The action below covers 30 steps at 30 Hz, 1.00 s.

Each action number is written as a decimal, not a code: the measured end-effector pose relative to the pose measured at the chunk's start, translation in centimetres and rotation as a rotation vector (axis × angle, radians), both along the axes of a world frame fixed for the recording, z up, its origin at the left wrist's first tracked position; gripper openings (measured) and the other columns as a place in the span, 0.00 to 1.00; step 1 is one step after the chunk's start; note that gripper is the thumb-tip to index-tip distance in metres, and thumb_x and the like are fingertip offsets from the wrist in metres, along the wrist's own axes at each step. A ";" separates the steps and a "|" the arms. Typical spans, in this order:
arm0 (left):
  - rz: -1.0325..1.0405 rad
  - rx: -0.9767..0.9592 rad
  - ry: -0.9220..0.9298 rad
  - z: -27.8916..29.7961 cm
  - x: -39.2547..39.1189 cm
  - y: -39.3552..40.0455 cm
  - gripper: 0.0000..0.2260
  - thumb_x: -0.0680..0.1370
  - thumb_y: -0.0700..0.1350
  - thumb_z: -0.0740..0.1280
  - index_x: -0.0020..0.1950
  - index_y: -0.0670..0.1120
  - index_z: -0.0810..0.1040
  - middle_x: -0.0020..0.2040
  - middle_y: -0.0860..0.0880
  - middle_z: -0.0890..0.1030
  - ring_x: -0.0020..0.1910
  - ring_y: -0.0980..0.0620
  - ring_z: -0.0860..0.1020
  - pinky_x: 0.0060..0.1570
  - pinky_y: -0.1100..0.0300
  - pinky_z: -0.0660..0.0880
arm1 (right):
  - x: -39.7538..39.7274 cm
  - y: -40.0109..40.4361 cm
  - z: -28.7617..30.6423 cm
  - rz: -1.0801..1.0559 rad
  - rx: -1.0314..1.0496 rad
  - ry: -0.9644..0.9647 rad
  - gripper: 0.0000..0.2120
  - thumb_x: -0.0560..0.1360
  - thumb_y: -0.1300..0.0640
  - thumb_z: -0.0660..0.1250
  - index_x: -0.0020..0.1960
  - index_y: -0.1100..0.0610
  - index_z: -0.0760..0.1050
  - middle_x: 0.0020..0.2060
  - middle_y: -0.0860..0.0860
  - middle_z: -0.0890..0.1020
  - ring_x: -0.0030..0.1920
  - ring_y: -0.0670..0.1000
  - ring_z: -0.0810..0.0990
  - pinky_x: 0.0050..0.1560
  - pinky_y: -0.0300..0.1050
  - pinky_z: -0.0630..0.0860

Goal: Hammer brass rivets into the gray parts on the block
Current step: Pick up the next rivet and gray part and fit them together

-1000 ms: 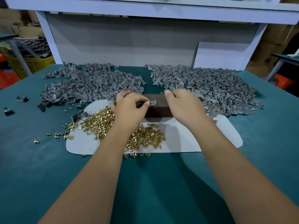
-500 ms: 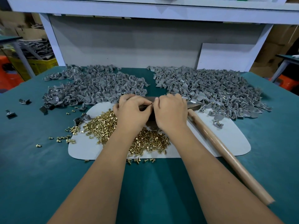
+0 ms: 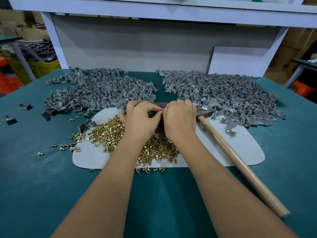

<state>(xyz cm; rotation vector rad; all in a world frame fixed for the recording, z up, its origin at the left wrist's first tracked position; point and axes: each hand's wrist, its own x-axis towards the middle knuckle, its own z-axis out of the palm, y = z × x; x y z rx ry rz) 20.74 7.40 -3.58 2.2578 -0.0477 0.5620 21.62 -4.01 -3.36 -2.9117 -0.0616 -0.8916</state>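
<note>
Teal table (image 3: 42, 194): 2 gray-part piles (image 3: 103, 93), white mat (image 3: 240, 146), stray rivets (image 3: 66, 147).

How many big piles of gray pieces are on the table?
2. The left gray pile lies behind the left hand; the right gray pile lies behind the right hand and the hammer. A few loose pieces lie apart.

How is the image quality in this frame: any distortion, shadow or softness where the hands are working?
Head view: wide-angle bending bows the shelf edge and table; even overhead light, with soft shadow between the forearms; left hand and right hand are fairly sharp, but the small piece pinched between them is too tiny to resolve.
</note>
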 end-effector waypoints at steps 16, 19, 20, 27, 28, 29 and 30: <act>0.011 0.028 -0.041 -0.2 0.0 -0.1 0.03 0.76 0.54 0.71 0.48 0.59 0.84 0.54 0.63 0.80 0.68 0.54 0.63 0.65 0.48 0.54 | -0.2 -1.5 -0.1 0.297 0.375 -0.143 0.08 0.75 0.55 0.68 0.41 0.58 0.75 0.39 0.52 0.75 0.43 0.54 0.72 0.43 0.50 0.69; 0.002 0.023 -0.021 -0.1 -0.1 -0.1 0.03 0.76 0.54 0.70 0.48 0.59 0.84 0.53 0.64 0.79 0.68 0.54 0.63 0.62 0.52 0.53 | -0.1 -1.8 0.0 0.348 0.501 -0.115 0.06 0.74 0.56 0.70 0.40 0.58 0.78 0.38 0.50 0.75 0.42 0.52 0.73 0.42 0.51 0.71; -0.003 0.023 -0.018 0.0 -0.2 -0.1 0.03 0.76 0.54 0.70 0.48 0.59 0.84 0.52 0.64 0.78 0.68 0.54 0.62 0.60 0.53 0.53 | -0.1 -2.0 0.1 0.362 0.528 -0.095 0.05 0.74 0.56 0.71 0.41 0.58 0.79 0.38 0.50 0.76 0.43 0.52 0.74 0.42 0.51 0.72; -0.013 0.002 -0.004 0.1 -0.2 0.0 0.03 0.76 0.53 0.71 0.48 0.59 0.83 0.48 0.65 0.76 0.67 0.54 0.63 0.54 0.57 0.51 | -0.6 -3.1 0.2 0.450 0.476 -0.035 0.04 0.73 0.59 0.69 0.46 0.56 0.82 0.41 0.49 0.78 0.48 0.50 0.74 0.48 0.53 0.75; -0.014 0.001 -0.002 0.1 -0.2 -0.1 0.03 0.76 0.53 0.71 0.48 0.59 0.83 0.48 0.65 0.76 0.67 0.54 0.63 0.55 0.56 0.51 | -0.6 -3.1 0.3 0.448 0.500 -0.019 0.04 0.73 0.60 0.69 0.47 0.55 0.82 0.42 0.48 0.78 0.49 0.50 0.75 0.49 0.53 0.75; -0.015 0.001 0.000 0.1 -0.2 -0.1 0.03 0.76 0.53 0.71 0.48 0.59 0.83 0.48 0.65 0.76 0.67 0.54 0.63 0.55 0.56 0.51 | -0.5 -3.1 0.3 0.445 0.526 -0.002 0.04 0.72 0.60 0.70 0.46 0.55 0.82 0.42 0.48 0.78 0.49 0.50 0.75 0.49 0.53 0.75; -0.015 0.000 0.001 0.1 -0.2 -0.1 0.03 0.76 0.53 0.71 0.48 0.59 0.83 0.48 0.65 0.76 0.67 0.54 0.63 0.55 0.56 0.51 | -0.5 -3.1 0.4 0.446 0.550 0.015 0.04 0.72 0.60 0.70 0.45 0.54 0.82 0.41 0.47 0.78 0.48 0.50 0.75 0.49 0.54 0.75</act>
